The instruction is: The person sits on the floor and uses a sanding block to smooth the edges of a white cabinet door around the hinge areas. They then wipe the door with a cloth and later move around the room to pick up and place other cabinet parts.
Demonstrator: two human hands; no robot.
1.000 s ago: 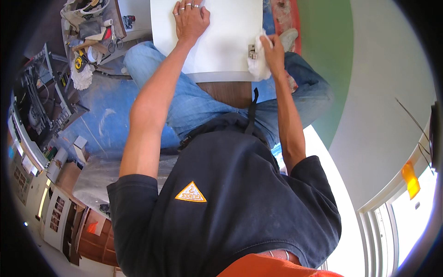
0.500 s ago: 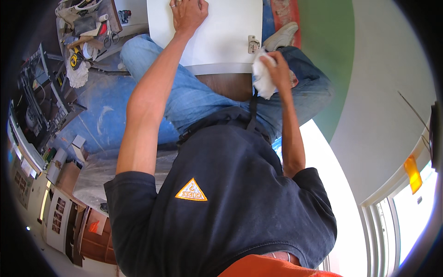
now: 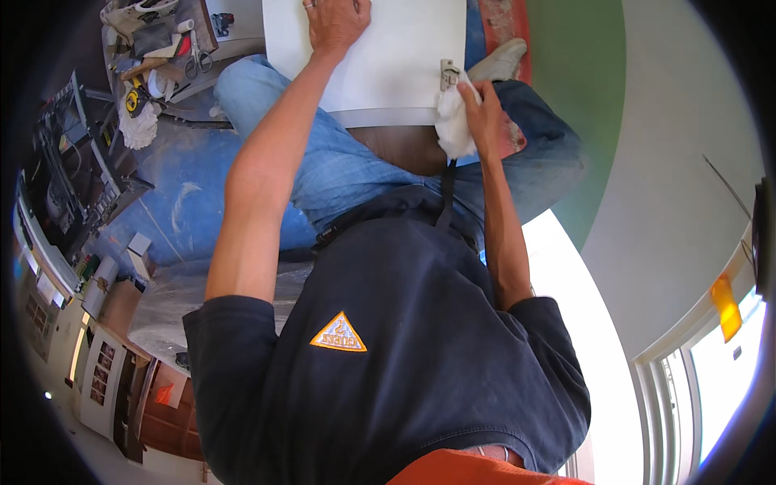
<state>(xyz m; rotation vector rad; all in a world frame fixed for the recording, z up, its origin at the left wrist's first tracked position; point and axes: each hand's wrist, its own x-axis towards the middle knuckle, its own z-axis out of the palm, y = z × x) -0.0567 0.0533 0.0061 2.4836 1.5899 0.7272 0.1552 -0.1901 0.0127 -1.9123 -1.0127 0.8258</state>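
A white cabinet door panel (image 3: 388, 56) with a metal hinge (image 3: 449, 74) near its right edge lies across my lap. My left hand (image 3: 336, 24), a ring on one finger, rests on the panel. Its fingers look spread rather than gripping, though the top edge of the picture cuts off their tips. Pinched in my right hand (image 3: 485, 113) is a crumpled white cloth (image 3: 455, 125), which hangs at the panel's near right corner, just below the hinge. Cloth and fingers partly cover that corner.
Left of me, a worktop carries scissors (image 3: 198, 61), a tape measure (image 3: 133, 101) and other tools. A white rag (image 3: 138, 129) hangs beneath them. A black metal frame (image 3: 69, 162) stands farther left. Blue sheeting (image 3: 190, 190) covers the floor. My shoe (image 3: 497, 63) is beyond the hinge.
My right hand has drawn the cloth slightly up and left, closer to the hinge. The left hand stays on the panel; the whole view has shifted a little.
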